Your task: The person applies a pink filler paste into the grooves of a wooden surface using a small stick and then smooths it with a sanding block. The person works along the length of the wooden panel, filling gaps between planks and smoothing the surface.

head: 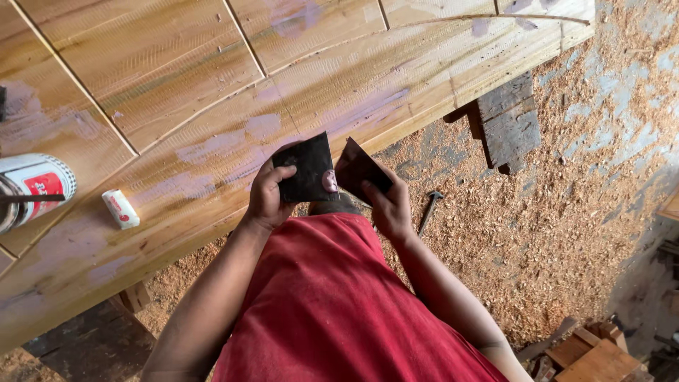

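Sandpaper is in both hands: the left hand (267, 192) grips a dark square sheet (308, 170) by its edge, fingers curled over it, and the right hand (387, 205) pinches a second dark piece (359, 172) just beside it, both held over the near edge of the wooden panel (212, 106). Thin, limp sheets held only at one edge could slip or fold, and a dropped piece would land in the sawdust (566, 212) below the hands. Left of the left hand, a small white tube (120, 209) and a tin (32, 187) sit on the panel near its edge, where an elbow could knock them off. Purple-grey filler patches mark the grooved board. A nail-like metal piece (428, 209) lies on the floor just right of the right hand, a hazard underfoot.
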